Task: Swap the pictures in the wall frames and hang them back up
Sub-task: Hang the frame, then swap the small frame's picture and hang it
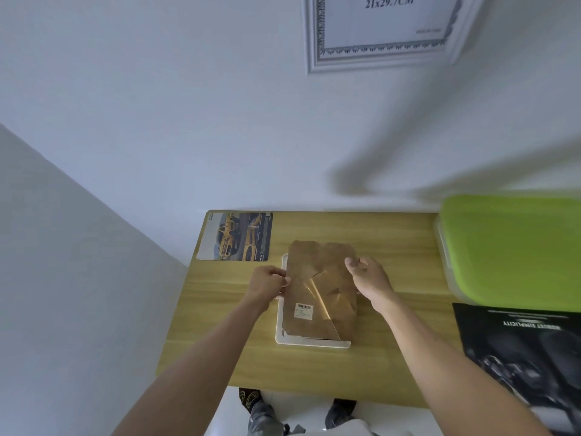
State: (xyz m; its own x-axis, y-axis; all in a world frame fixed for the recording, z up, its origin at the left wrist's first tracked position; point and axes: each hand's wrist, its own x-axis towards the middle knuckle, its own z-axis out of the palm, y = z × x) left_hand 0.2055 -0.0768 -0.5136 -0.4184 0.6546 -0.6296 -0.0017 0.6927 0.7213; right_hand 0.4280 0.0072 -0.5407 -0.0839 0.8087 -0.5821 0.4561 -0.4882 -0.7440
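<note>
Frame (311, 339): white, face down on the wooden table (220, 309), between both hands.
Backing board (317, 278): brown, barcode sticker, fold-out stand; lies on the frame, slightly askew.
Left hand (267, 283): pinching the board's left edge.
Right hand (371, 280): fingers curled over the board's right edge.
Car picture (235, 236): yellow car, flat beyond the left hand.
Dark poster (522, 350): right of the right arm.
Wall frame (377, 36): hanging above, white.
</note>
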